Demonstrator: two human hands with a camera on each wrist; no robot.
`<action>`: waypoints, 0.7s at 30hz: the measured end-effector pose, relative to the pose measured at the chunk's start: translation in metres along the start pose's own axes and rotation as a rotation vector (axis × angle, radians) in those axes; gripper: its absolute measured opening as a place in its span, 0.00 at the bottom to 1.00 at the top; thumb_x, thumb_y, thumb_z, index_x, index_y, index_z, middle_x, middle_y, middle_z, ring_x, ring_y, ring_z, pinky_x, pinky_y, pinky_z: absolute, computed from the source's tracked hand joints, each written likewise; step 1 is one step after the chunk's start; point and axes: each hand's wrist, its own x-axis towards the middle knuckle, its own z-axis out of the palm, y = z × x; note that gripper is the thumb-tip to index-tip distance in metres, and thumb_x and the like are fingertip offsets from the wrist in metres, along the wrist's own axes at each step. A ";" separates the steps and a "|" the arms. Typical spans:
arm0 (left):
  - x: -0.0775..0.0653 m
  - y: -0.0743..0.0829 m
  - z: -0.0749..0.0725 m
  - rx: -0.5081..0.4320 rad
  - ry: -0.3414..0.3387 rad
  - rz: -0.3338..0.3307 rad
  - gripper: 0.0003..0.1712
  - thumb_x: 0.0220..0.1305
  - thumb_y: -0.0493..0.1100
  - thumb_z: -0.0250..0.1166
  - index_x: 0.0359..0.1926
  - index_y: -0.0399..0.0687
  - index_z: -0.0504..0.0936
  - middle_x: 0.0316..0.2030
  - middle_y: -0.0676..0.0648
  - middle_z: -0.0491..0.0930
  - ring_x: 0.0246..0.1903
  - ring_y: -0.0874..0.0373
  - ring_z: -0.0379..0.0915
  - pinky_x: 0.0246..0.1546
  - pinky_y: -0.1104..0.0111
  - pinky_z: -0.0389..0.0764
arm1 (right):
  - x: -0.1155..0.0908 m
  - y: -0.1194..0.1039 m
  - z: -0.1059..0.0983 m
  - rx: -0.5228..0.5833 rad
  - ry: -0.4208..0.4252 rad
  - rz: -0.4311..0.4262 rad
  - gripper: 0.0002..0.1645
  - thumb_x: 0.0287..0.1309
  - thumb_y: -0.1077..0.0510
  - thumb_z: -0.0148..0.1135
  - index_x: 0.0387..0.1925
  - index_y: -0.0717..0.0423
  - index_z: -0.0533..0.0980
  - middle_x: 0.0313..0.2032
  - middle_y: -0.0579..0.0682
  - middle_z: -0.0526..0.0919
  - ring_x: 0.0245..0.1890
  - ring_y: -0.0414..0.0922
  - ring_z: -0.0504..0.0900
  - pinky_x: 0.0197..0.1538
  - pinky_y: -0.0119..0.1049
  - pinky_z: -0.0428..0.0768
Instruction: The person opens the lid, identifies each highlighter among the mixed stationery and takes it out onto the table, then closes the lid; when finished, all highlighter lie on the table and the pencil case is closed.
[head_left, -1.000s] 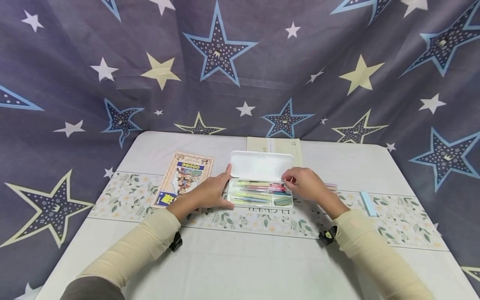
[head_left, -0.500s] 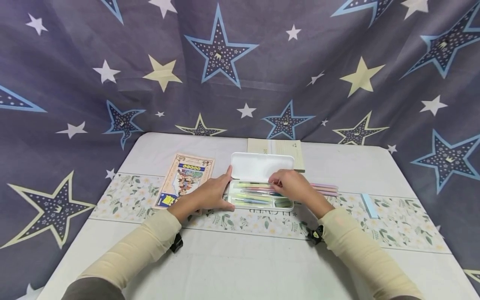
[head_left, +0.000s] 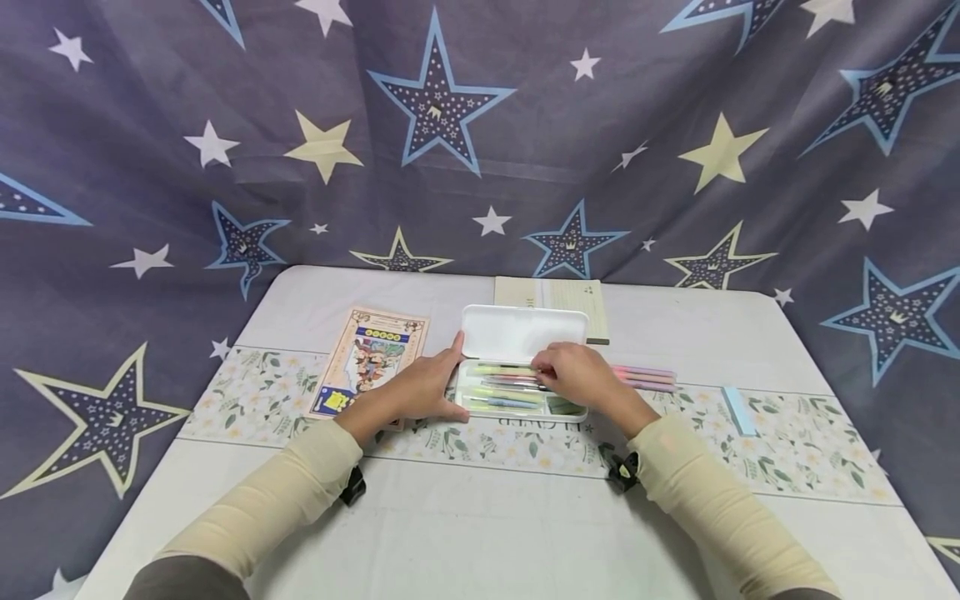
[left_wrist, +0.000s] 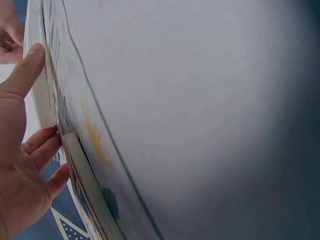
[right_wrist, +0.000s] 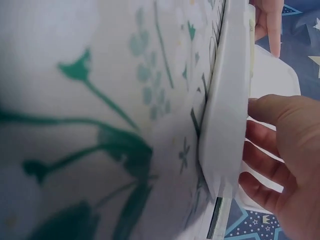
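Note:
A white pencil case (head_left: 468, 393) lies with its lid (head_left: 523, 332) raised, holding several pens (head_left: 507, 393) and a dark green block (head_left: 566, 406). My left hand (head_left: 424, 385) rests against the case's left end, its thumb at the front wall and index finger by the lid's corner. In the left wrist view, the left fingers (left_wrist: 42, 145) look nearly straight. My right hand (head_left: 579, 375) reaches into the case's right half, fingers bent over the pens. In the right wrist view the case wall (right_wrist: 225, 105) hides the right fingertips, so any pinched thing is unseen.
A booklet (head_left: 367, 358) lies left of the case, partly under my left forearm. Behind the lid lies a cream notebook (head_left: 585, 300). Several pink and purple pencils (head_left: 647, 379) lie right of my right hand. Farther right is a light blue strip (head_left: 738, 410).
My right hand has shifted left, from the pens' right ends further over the case, uncovering more of the pink and purple pencils. The left hand has stayed in place.

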 end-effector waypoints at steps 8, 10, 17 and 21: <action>0.000 0.000 0.000 0.000 0.005 -0.001 0.84 0.49 0.68 0.78 0.81 0.44 0.24 0.70 0.48 0.69 0.55 0.54 0.78 0.58 0.56 0.76 | 0.000 -0.003 -0.001 -0.023 0.011 -0.013 0.05 0.63 0.59 0.67 0.32 0.46 0.83 0.29 0.42 0.84 0.29 0.39 0.78 0.37 0.37 0.78; -0.001 0.000 0.000 0.002 0.006 0.000 0.84 0.48 0.68 0.78 0.81 0.44 0.24 0.70 0.49 0.70 0.55 0.54 0.78 0.58 0.57 0.76 | 0.001 -0.004 0.000 -0.025 0.024 -0.013 0.05 0.63 0.60 0.68 0.31 0.46 0.83 0.29 0.42 0.84 0.28 0.38 0.77 0.36 0.36 0.77; 0.000 -0.002 0.001 0.006 0.010 0.005 0.84 0.48 0.68 0.78 0.81 0.43 0.25 0.69 0.49 0.70 0.55 0.55 0.78 0.58 0.57 0.76 | 0.001 -0.007 0.002 -0.024 0.049 -0.022 0.04 0.62 0.61 0.68 0.33 0.48 0.84 0.30 0.43 0.85 0.29 0.38 0.78 0.37 0.37 0.79; 0.001 -0.002 0.002 0.008 0.015 0.011 0.84 0.48 0.68 0.78 0.81 0.43 0.25 0.69 0.49 0.70 0.54 0.55 0.79 0.58 0.57 0.76 | 0.002 -0.008 0.003 -0.038 0.033 -0.027 0.04 0.63 0.59 0.68 0.34 0.46 0.85 0.31 0.43 0.86 0.31 0.40 0.81 0.39 0.38 0.80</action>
